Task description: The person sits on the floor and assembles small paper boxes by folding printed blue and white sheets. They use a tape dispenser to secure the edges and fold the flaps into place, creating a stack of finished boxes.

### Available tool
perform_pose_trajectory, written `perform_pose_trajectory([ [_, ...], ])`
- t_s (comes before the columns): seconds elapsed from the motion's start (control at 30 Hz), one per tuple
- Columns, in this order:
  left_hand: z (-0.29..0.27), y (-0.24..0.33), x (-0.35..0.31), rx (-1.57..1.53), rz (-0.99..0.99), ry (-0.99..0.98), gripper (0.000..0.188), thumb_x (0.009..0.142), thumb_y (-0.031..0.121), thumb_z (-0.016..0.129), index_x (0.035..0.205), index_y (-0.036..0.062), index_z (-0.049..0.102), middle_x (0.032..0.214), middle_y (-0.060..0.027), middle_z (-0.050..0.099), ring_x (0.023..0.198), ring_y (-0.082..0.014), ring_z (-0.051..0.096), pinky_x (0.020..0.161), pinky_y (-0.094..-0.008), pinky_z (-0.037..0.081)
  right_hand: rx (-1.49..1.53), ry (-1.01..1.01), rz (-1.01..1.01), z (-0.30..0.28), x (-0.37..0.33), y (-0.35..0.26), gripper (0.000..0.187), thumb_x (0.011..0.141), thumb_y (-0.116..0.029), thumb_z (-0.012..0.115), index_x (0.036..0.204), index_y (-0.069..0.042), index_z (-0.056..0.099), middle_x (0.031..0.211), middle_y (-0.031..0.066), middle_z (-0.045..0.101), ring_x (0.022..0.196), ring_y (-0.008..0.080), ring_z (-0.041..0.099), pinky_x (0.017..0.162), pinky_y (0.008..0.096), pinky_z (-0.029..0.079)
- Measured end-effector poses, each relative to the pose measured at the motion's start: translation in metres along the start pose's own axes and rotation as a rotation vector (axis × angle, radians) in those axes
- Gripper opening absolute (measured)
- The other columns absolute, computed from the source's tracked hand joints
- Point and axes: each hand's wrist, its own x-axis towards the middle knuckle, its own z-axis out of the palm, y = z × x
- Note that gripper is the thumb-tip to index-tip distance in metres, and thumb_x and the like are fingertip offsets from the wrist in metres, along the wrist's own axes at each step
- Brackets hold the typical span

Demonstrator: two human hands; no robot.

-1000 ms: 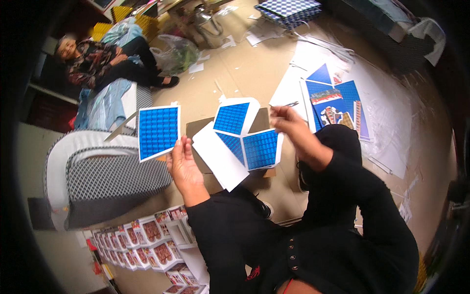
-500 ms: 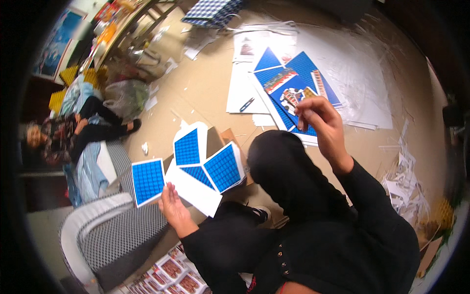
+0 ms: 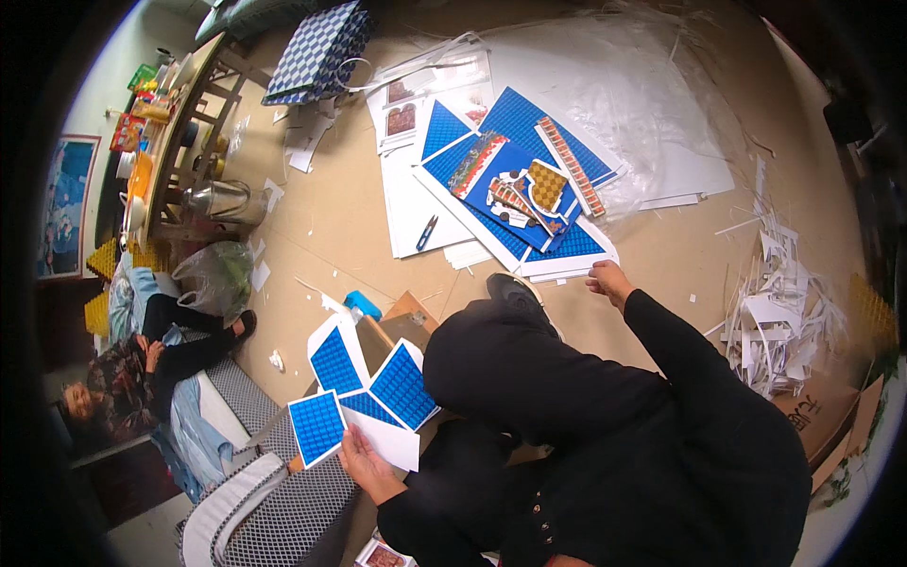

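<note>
My left hand (image 3: pixel 370 465) grips the edge of a small white-bordered card with a blue tile pattern (image 3: pixel 317 425). Beside it, a white strip (image 3: pixel 392 442) and more blue tile-patterned cards (image 3: pixel 404 383) lie fanned together over a box-like thing. My right hand (image 3: pixel 612 282) is down at the near corner of a blue tile-patterned sheet (image 3: pixel 572 244) on the floor, its fingers closed; what they hold, if anything, is hidden. On the sheets rest a dark blue card with printed cut-outs (image 3: pixel 515 197), a gold checkered piece (image 3: pixel 547 185) and a red-and-white strip (image 3: pixel 571 167).
Small scissors or snips (image 3: pixel 427 232) lie on white sheets. Paper offcuts (image 3: pixel 779 317) are heaped at right, near clear plastic film (image 3: pixel 652 94). A checkered bag (image 3: pixel 316 55) stands at the back. Another person (image 3: pixel 132 378) sits at left beside a grey patterned seat (image 3: pixel 293 510).
My right hand has dropped from above the blue sheets to their near corner. My left hand has closed on the card, and that card has shifted closer to the others. The view has turned.
</note>
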Motion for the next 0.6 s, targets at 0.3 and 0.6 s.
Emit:
perform_pose_trajectory([
  [0.3,0.005,-0.01,-0.003,-0.001,-0.041,0.018,0.028,0.086,0.014,0.071,0.107,-0.0008,0.058,0.105,-0.01,0.067,0.101,-0.0166,0.063,0.093,-0.0254,0.048,0.152,0.064,0.167,0.014,0.016,0.023,0.019,0.089,-0.015,0.059,0.107,-0.011,0.054,0.093,0.0044,0.054,0.084,0.0176,0.057,0.072,0.0341,0.051],
  [0.6,0.007,-0.007,-0.006,0.038,-0.056,0.014,0.024,0.088,0.014,0.069,0.105,-0.0001,0.06,0.105,-0.0083,0.067,0.101,-0.0152,0.063,0.092,-0.0231,0.047,0.457,0.131,0.205,0.036,0.032,0.02,0.036,0.087,-0.017,0.064,0.119,-0.005,0.051,0.104,0.0106,0.051,0.094,0.0209,0.055,0.084,0.0329,0.051],
])
